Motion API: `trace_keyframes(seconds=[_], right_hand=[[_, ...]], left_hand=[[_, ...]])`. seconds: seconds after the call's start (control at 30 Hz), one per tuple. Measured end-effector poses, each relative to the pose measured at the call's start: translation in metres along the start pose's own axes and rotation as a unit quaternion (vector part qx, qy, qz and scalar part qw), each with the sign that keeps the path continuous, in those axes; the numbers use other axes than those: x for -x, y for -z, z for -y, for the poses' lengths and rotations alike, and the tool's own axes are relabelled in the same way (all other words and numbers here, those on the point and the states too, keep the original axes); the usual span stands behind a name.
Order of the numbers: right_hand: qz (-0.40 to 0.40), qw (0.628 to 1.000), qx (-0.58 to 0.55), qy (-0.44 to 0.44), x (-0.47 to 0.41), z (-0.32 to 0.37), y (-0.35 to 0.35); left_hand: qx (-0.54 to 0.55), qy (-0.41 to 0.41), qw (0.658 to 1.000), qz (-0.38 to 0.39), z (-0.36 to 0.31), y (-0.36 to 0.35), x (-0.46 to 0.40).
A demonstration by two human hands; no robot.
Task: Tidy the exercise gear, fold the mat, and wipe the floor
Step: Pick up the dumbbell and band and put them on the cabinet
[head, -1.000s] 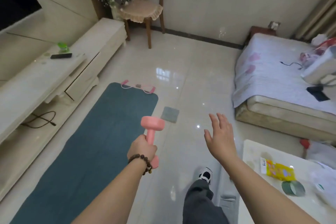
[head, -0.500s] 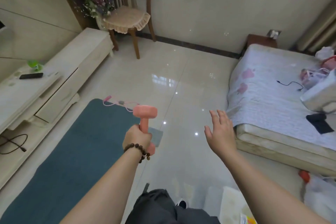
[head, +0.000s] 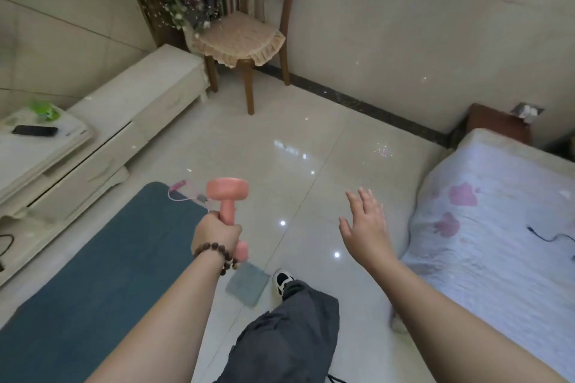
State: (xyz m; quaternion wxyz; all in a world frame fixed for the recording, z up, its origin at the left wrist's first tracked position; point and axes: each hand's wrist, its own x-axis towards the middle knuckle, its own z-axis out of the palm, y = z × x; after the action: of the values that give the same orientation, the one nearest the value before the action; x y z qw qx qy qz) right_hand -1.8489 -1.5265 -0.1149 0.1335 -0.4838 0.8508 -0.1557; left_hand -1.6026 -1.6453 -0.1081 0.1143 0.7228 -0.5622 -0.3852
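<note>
1. The left hand [head: 216, 232] is curled tight round the grip of a pink dumbbell [head: 228, 196], held upright in the air just past the far right corner of the blue exercise mat [head: 93, 270].
2. The right hand [head: 365, 227] holds nothing; its fingers are straight and spread above the floor, to the right of the mat.
3. The mat lies flat on the tiled floor [head: 311, 149], its left edge running alongside the low white TV cabinet [head: 130, 121].
4. A pink skipping rope [head: 183, 191] lies across the mat's far edge.
5. A grey-blue cloth [head: 247, 286] lies on the floor just off the mat's right edge, beside the person's shoe [head: 281, 280].
6. Bare tile stretches from the mat's far end to a wooden chair [head: 245, 37], and rightward to the bed [head: 497, 227].
</note>
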Motion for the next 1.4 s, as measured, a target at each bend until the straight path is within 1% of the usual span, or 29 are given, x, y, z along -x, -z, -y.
trace_keyframes(seconds=[0.13,0.27,0.37,0.43,0.63,0.73,0.8,0.9,1.0,1.13,1.27,1.4], right_hand=[[0.038,0.997,0.019,0.062,-0.120,0.037,0.016],[0.072,0.988,0.031,0.131,-0.213,0.092,0.021],[0.108,0.976,0.031,0.184,-0.262,0.137,0.012],[0.134,0.965,0.036,0.223,-0.289,0.167,0.002],[0.193,0.918,0.043,0.344,-0.373,0.249,-0.043],[0.233,0.883,0.056,0.403,-0.426,0.286,-0.067],[0.253,0.852,0.074,0.453,-0.465,0.310,-0.081],[0.283,0.803,0.109,0.513,-0.518,0.343,-0.098],[0.305,0.760,0.124,0.560,-0.556,0.371,-0.115],[0.346,0.707,0.142,0.601,-0.575,0.399,-0.137],[0.372,0.644,0.179,0.644,-0.579,0.411,-0.165],[0.379,0.615,0.208,0.659,-0.578,0.419,-0.204]], left_hand=[[0.062,0.055,0.996,-0.027,-0.051,0.010,-0.060],[0.088,0.094,0.989,-0.066,-0.085,0.030,-0.107],[0.088,0.121,0.982,-0.113,-0.093,0.048,-0.135],[0.100,0.154,0.973,-0.140,-0.094,0.058,-0.150],[0.131,0.262,0.932,-0.212,-0.091,0.068,-0.206],[0.153,0.313,0.903,-0.252,-0.101,0.066,-0.246],[0.179,0.344,0.879,-0.278,-0.113,0.064,-0.273],[0.220,0.393,0.835,-0.317,-0.137,0.061,-0.304],[0.250,0.444,0.792,-0.336,-0.154,0.056,-0.322],[0.259,0.498,0.751,-0.348,-0.163,0.050,-0.333],[0.270,0.536,0.722,-0.345,-0.156,0.042,-0.343],[0.292,0.561,0.701,-0.330,-0.138,0.033,-0.360]])
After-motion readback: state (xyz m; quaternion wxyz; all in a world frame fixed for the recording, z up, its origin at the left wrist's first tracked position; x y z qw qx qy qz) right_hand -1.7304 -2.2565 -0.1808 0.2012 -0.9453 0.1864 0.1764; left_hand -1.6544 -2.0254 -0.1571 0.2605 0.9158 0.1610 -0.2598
